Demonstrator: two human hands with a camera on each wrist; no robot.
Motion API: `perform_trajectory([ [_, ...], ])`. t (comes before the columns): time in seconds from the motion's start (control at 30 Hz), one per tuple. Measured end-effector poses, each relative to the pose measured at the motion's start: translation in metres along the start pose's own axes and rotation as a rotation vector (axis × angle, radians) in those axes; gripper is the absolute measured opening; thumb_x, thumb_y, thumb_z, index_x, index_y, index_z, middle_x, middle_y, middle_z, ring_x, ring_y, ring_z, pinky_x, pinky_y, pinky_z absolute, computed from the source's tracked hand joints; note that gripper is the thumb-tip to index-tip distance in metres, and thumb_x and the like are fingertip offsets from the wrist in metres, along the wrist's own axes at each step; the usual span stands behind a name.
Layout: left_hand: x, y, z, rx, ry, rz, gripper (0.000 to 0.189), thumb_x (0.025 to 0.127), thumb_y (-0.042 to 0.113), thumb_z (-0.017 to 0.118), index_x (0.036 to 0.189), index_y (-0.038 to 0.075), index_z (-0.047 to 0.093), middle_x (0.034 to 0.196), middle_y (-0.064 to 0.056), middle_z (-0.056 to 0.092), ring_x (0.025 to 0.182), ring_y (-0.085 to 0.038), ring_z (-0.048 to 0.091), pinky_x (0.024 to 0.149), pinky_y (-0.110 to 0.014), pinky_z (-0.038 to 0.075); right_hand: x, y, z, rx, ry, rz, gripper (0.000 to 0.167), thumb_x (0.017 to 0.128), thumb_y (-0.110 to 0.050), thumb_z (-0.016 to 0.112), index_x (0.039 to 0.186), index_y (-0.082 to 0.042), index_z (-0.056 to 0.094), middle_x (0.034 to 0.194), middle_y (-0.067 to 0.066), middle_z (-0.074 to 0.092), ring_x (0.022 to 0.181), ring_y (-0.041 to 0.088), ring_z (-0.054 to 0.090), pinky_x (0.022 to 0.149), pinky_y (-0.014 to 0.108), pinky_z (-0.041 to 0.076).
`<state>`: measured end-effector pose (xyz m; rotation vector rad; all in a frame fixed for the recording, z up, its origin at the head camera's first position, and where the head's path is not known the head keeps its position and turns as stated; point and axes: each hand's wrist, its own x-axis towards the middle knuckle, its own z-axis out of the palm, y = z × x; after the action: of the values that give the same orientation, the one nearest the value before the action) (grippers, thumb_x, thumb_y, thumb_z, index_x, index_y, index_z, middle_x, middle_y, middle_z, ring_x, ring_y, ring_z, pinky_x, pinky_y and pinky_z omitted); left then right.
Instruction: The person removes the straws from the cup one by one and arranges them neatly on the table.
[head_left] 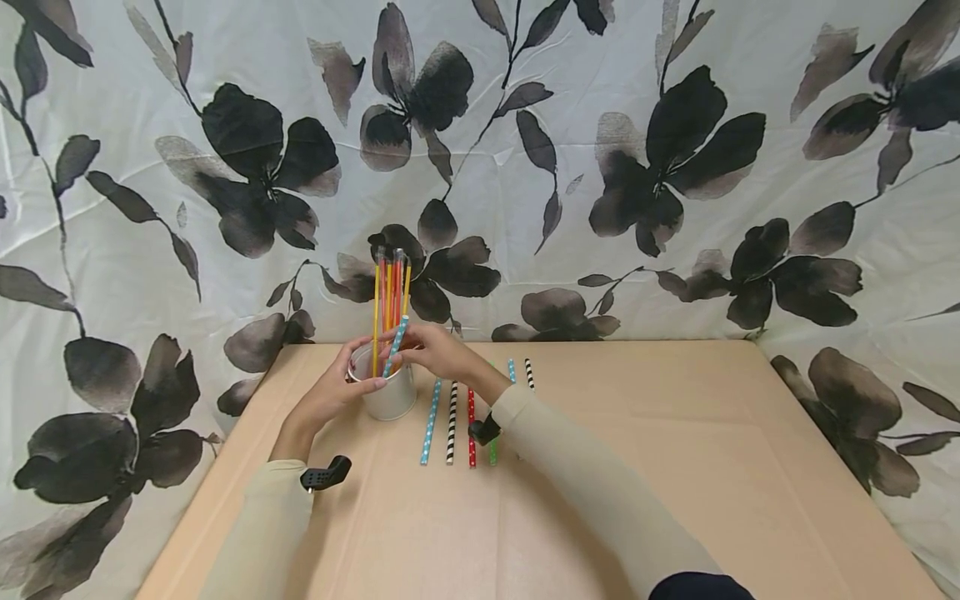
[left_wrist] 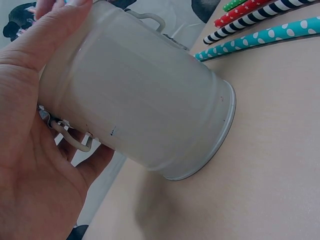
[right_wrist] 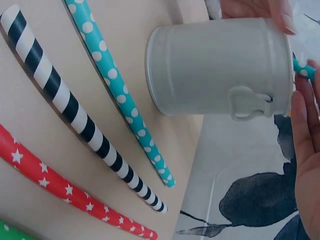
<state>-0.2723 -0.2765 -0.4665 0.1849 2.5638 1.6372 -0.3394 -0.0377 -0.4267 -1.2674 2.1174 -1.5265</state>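
Note:
In the head view my left hand [head_left: 333, 392] grips a small white metal pail [head_left: 390, 400], its thumb near the rim and its fingers around the far side. The pail has little side handles [right_wrist: 245, 104]. Several slim yellow and red sticks [head_left: 376, 304] stand upright in it and rise well above the rim. My right hand [head_left: 435, 350] is at the pail's mouth and pinches a blue straw with white dots [head_left: 395, 346]. This straw leans, its lower end inside the pail.
Right of the pail lie a blue dotted straw [head_left: 431, 422], a black-and-white striped straw [head_left: 452, 425], a red starred straw [right_wrist: 68, 189] and a green straw [head_left: 493, 452]. Another blue straw [head_left: 512, 371] and striped straw [head_left: 529, 373] lie beyond my right forearm. A floral cloth [head_left: 555, 275] hangs behind the table [head_left: 645, 417].

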Motion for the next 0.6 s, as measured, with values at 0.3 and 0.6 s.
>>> perform_trajectory([
  [0.3, 0.001, -0.003, -0.001, 0.000, -0.003, -0.001, 0.094, 0.091, 0.031, 0.077, 0.161, 0.024, 0.014, 0.157, -0.022, 0.029, 0.142, -0.043, 0.034, 0.113, -0.065, 0.030, -0.005, -0.001, -0.015, 0.228, 0.016, -0.146, 0.050, 0.101, -0.001, 0.059, 0.150, -0.006, 0.048, 0.121, 0.019, 0.068, 0.120, 0.025, 0.064, 0.099, 0.037, 0.054],
  [0.6, -0.002, -0.002, -0.002, -0.015, -0.002, 0.002, 0.094, 0.090, 0.030, 0.078, 0.161, 0.025, 0.016, 0.159, -0.021, 0.024, 0.146, -0.043, 0.023, 0.115, -0.070, 0.021, -0.008, -0.009, -0.029, 0.564, 0.105, -0.195, 0.061, 0.099, 0.013, 0.052, 0.155, -0.009, 0.040, 0.119, 0.007, 0.065, 0.115, 0.021, 0.062, 0.101, 0.038, 0.052],
])
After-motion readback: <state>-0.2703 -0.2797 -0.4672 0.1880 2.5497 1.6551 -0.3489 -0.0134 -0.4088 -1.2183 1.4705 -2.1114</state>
